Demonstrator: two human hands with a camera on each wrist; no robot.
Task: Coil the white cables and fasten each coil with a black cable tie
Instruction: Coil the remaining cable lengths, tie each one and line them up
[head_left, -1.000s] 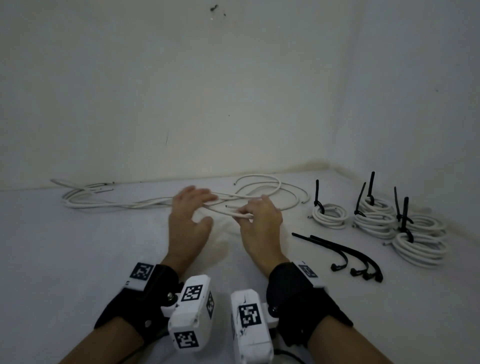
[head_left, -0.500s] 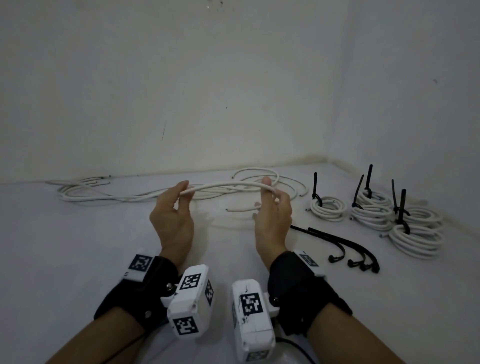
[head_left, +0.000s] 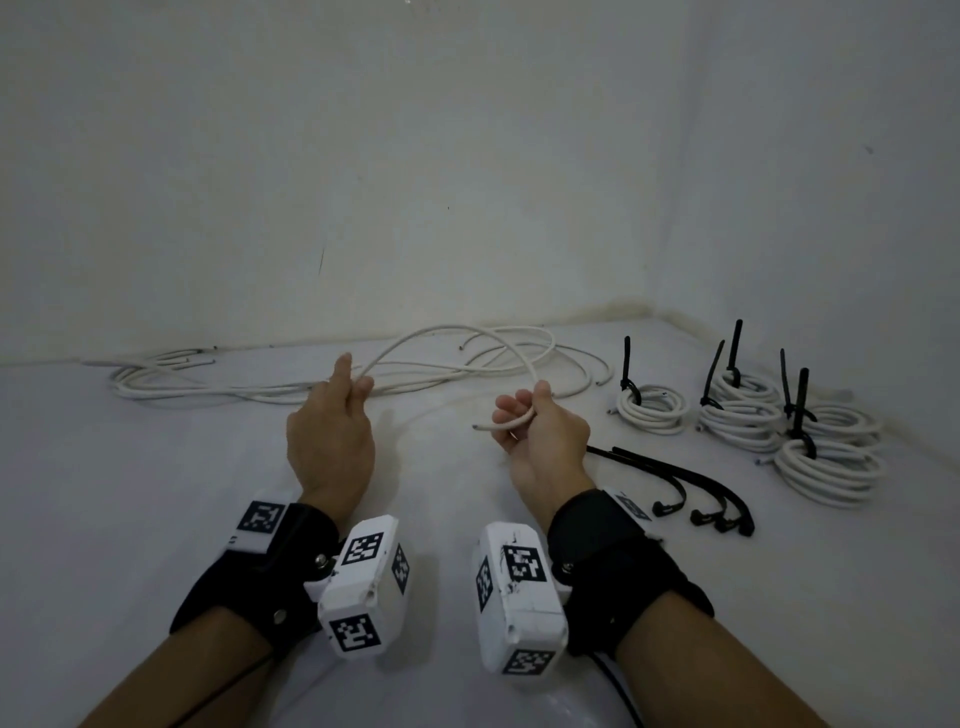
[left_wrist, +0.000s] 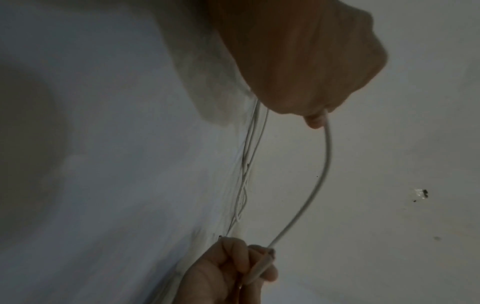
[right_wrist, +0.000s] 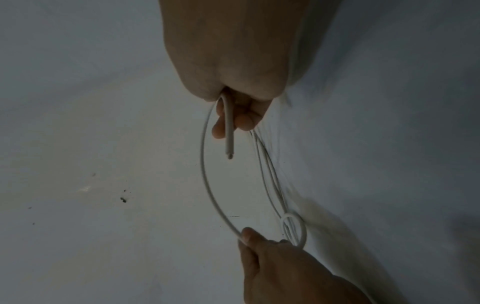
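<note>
One white cable (head_left: 447, 332) arches in the air between my hands. My left hand (head_left: 353, 387) pinches it between thumb and fingers at the left foot of the arch. My right hand (head_left: 519, 415) grips the cable's other end in curled fingers, the cut tip (head_left: 475, 427) sticking out to the left. In the left wrist view the cable (left_wrist: 324, 164) runs from my left hand (left_wrist: 315, 119) down to the right hand (left_wrist: 249, 265). The right wrist view shows the cable end (right_wrist: 228, 131) held in my right hand (right_wrist: 233, 115), the loop (right_wrist: 207, 185) reaching my left hand (right_wrist: 249, 236).
More loose white cables (head_left: 218, 384) lie along the back wall. Several coils (head_left: 652, 410) bound with black ties stand at the right, near the corner. Loose black cable ties (head_left: 691, 483) lie just right of my right wrist.
Both hands lifted one cable off the pile and moved apart. The right hand turned palm up with the cable end curled in it, and the arch grew taller.
</note>
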